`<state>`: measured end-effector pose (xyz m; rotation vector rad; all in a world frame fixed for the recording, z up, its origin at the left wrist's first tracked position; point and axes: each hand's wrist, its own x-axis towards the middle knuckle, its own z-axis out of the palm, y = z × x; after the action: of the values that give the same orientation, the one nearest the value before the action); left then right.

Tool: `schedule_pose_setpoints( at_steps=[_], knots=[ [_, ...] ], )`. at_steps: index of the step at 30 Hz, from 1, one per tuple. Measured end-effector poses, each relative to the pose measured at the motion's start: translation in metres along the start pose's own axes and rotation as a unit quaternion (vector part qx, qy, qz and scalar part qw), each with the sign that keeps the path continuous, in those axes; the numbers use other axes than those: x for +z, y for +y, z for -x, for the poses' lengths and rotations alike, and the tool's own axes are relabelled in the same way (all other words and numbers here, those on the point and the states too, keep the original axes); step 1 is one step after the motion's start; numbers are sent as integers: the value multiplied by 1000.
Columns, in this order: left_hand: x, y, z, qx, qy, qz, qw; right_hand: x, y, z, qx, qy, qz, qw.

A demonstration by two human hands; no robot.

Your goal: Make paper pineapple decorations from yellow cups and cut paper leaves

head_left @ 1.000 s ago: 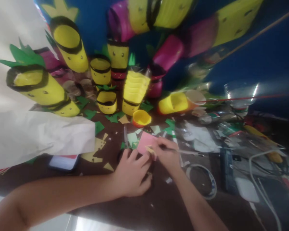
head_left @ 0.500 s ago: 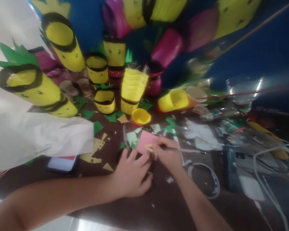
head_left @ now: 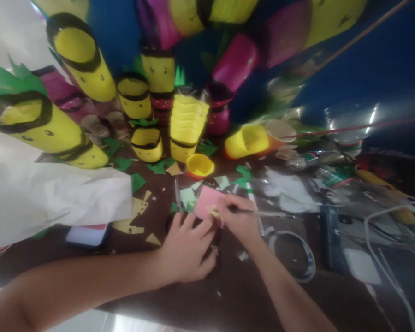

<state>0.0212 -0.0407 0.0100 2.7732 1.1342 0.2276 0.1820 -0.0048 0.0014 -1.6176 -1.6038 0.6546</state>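
My right hand [head_left: 241,217] is closed around a slim pen [head_left: 268,213], whose back end sticks out to the right; its tip is hidden by my fingers. Under those fingers lies a pink square of paper [head_left: 206,199] with a small yellow paper cutout [head_left: 213,210] on its lower edge. My left hand [head_left: 188,246] rests palm down on the dark table, fingers spread, with the index fingertip beside the cutout. Scissors [head_left: 177,193], partly covered, lie just beyond my left fingertips among pale green paper pieces [head_left: 187,197].
Yellow pineapple-shaped cups [head_left: 147,144] with drawn faces stand at the back. A cut yellow cup [head_left: 199,167] sits nearer. White sheets [head_left: 58,198] and a phone [head_left: 87,234] are left. Right are a tape roll [head_left: 293,256], plastic bottles [head_left: 304,160], a dark phone [head_left: 331,240] and a white cable [head_left: 383,258].
The whole view has shifted slightly, so things sit a little further left. Both hands keep nearly the same pose over the pink paper, and the pen stays in my right hand.
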Motion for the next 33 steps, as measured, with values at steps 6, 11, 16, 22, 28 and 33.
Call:
schedule_pose_setpoints(
  at_steps=[6, 11, 16, 22, 28, 33],
  knots=[
    [-1, -1, 0, -1, -2, -1, 1000, 0, 0, -1, 13, 11, -9, 1000],
    [-1, 0, 0, 3, -4, 1, 1000, 0, -5, -1, 18, 9, -11, 1000],
    [-1, 1, 0, 3, -4, 2, 1000, 0, -7, -1, 17, 3, 7, 1000],
    [1, 0, 0, 4, 3, 2, 1000, 0, -6, -1, 16, -3, -7, 1000],
    [0, 0, 1, 4, 7, -3, 1000, -1, -5, -1, 18, -14, -9, 1000],
    [1, 0, 1, 4, 6, -1, 1000, -1, -1, 0, 14, -14, 6, 1000]
  ],
)
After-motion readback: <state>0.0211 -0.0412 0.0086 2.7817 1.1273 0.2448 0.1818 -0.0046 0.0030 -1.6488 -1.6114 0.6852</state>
